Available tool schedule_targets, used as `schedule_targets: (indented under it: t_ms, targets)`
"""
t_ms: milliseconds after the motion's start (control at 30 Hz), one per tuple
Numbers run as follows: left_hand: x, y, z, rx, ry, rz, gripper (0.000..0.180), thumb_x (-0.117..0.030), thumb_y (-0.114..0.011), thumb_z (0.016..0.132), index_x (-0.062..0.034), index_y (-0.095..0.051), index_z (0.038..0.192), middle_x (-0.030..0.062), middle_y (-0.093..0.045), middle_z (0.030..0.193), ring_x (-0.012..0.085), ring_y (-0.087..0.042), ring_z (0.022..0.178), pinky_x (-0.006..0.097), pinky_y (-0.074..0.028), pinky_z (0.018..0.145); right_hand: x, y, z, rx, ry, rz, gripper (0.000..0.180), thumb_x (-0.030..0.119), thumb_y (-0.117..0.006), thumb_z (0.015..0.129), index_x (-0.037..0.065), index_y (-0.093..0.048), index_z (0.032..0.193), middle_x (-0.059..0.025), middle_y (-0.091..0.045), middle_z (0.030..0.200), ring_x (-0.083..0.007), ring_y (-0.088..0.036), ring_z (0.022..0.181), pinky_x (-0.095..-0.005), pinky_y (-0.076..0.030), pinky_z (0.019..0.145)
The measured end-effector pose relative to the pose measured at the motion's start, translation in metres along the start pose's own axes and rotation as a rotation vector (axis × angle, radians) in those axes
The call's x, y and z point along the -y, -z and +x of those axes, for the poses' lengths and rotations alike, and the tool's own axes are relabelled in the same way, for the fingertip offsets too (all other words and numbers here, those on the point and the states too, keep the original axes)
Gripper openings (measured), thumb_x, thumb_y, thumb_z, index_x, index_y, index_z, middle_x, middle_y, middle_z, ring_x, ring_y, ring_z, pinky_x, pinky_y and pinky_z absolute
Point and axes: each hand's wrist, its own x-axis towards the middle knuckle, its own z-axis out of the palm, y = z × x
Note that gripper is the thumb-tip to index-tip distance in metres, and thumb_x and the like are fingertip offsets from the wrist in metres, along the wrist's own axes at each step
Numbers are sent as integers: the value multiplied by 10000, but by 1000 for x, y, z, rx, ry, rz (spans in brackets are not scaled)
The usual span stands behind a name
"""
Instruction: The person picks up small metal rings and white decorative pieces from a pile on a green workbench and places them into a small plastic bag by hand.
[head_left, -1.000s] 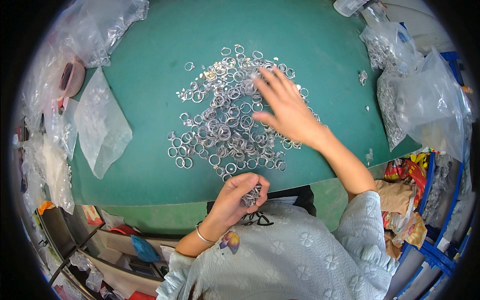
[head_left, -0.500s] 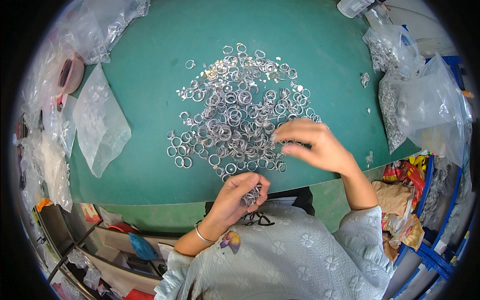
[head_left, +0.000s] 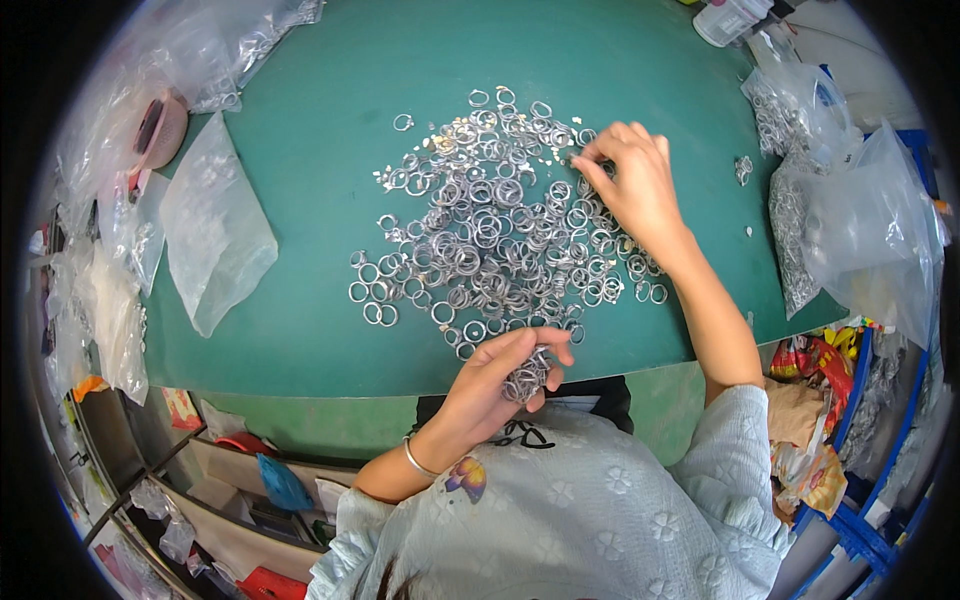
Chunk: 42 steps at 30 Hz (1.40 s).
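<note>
- Left hand: held at the near edge of the green counter, fingers curled and clenched around a small bunch of metal rings; a thin bangle circles the wrist.
- Right hand: reached out over the far right part of the ring pile, fingertips pinched together at rings lying there; whether a ring is actually gripped cannot be told.
- Ring pile: loose silvery rings spread across the middle of the counter, between the two hands, with single rings scattered at its edges.
- Flat clear plastic bag: lies on the counter, left of the pile and well apart from it.
- Filled clear bags: heaped at the right edge of the counter, some showing more rings inside.
- Tape roll: at the far left, among crumpled plastic.
</note>
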Motion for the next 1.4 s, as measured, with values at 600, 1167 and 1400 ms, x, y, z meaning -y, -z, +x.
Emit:
schedule_targets:
  t_ms: [600, 1167, 1400]
  targets:
    - [-1, -13, 1, -185, 17, -222, 206, -217, -515, 978, -43, -595, 1054, 96, -615, 944, 198, -626, 834, 302, -563, 635, 30, -11, -43, 265, 370, 222, 519, 304, -725, 777, 122, -568, 1237, -136, -449, 1354, -357, -345, 1307, -492, -306, 1050]
    - [7, -2, -1, -28, -10, -201, 243, -255, -537, 970, -27, -598, 1024, 66, -560, 830, 107, -492, 631, 186, -295, 408, -15, 46, -58, 172, -33, 404, 112, 64, -699, 795, -7, -637, 856, -108, -608, 875, -262, -557, 829, -356, -447, 732]
    - [4, -1, 5, -136, 99, -197, 384, -373, -391, 1013, -66, -592, 901, 92, -517, 787, 146, -468, 587, 203, -303, 373, 7, 15, -31, 69, 153, 118, 282, 118, -731, 741, 44, -601, 980, -77, -559, 974, -272, -523, 918, -379, -397, 793]
